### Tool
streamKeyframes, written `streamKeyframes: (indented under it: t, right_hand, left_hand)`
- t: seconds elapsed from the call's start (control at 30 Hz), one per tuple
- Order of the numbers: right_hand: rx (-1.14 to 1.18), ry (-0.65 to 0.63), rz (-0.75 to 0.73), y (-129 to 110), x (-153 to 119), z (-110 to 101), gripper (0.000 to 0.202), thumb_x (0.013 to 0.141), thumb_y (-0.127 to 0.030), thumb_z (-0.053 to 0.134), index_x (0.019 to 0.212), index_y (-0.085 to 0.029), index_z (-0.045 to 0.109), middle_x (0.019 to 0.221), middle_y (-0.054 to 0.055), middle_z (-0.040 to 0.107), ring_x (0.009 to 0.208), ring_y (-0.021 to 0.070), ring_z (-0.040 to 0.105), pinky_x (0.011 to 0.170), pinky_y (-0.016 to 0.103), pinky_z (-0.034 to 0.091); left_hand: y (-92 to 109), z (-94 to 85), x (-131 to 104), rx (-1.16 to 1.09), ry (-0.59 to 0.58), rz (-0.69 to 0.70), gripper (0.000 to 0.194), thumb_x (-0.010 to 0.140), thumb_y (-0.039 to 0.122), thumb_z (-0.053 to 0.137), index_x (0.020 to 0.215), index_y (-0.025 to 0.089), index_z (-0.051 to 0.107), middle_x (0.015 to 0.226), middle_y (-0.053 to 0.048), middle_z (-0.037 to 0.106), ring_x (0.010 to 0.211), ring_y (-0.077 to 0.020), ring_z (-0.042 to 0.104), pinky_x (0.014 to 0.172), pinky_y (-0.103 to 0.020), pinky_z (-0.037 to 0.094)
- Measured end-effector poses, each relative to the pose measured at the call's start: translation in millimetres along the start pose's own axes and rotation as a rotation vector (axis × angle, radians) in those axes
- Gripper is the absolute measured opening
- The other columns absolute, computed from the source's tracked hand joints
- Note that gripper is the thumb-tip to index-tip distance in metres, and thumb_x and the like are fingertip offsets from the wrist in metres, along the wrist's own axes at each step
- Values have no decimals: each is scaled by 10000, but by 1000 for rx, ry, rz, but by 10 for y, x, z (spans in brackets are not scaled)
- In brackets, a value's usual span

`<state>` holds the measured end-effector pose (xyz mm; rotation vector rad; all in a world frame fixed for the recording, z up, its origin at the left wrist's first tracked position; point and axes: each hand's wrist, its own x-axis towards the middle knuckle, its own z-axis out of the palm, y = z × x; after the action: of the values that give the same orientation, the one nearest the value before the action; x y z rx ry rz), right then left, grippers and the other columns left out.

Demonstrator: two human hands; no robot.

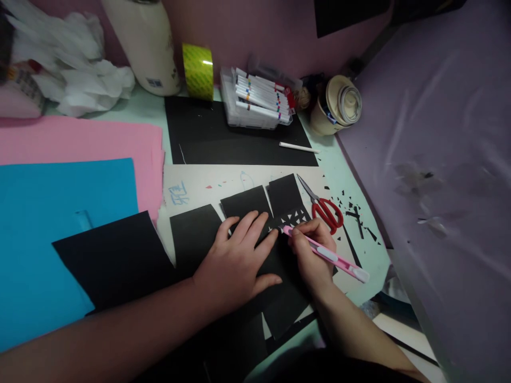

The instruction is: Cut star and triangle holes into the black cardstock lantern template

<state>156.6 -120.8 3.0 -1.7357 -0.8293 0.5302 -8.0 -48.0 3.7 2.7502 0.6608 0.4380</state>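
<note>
My right hand (314, 254) grips a pink utility knife (333, 255), its tip down on a sheet of black paper (285, 279). Small pale triangular cutouts (293, 217) show in the paper just beyond the tip. Fingers spread, my left hand (235, 260) lies flat on the black paper, left of the knife. More black pieces (195, 234) lie around that hand, some with edges overlapping. Red-handled scissors (325, 210) rest past my right hand. Beneath the papers is a pale board (199, 183) with blue pen marks.
Black scraps (361, 221) litter the right edge of the table. Blue paper (59, 213) and pink paper (143, 143) lie left. At the back stand a white bottle (147, 48), yellow tape roll (198, 72), marker box (259, 101) and beige cup (329, 114).
</note>
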Motion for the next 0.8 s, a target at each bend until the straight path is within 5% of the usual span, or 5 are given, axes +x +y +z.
streamKeyframes:
  t: [0.33, 0.5, 0.67, 0.8]
  right_hand:
    - [26, 19, -24, 3, 6, -18, 138, 817, -299, 697, 876, -211, 610, 727, -20, 641, 587, 117, 575, 531, 245, 468]
    - [-71, -146, -64, 5, 79, -88, 207, 850, -274, 662, 1049, -234, 703, 789, 7, 705, 529, 115, 601, 493, 254, 510]
    - [-310, -261, -340, 42, 132, -153, 316, 854, -216, 683, 1162, -282, 658, 988, 28, 729, 856, 183, 704, 790, 345, 584]
    - [-455, -365, -528, 53, 149, -171, 293, 900, -175, 612, 1167, -292, 639, 960, 30, 733, 871, 192, 697, 790, 353, 572]
  left_hand:
    - [-37, 15, -17, -48, -36, 79, 611, 830, 631, 629, 1307, 251, 603, 1493, -183, 467, 1385, -364, 406, 1066, -569, 325]
    - [-43, 27, -16, -63, -29, 102, 631, 821, 640, 630, 1309, 240, 608, 1488, -217, 458, 1408, -426, 365, 1087, -605, 310]
    - [-44, 40, -16, -62, -36, 136, 610, 822, 628, 635, 1263, 206, 646, 1445, -222, 505, 1384, -463, 387, 1088, -606, 331]
    - [-32, 42, -30, -41, -25, 143, 580, 843, 598, 625, 1250, 186, 647, 1440, -220, 512, 1382, -446, 400, 1113, -594, 313]
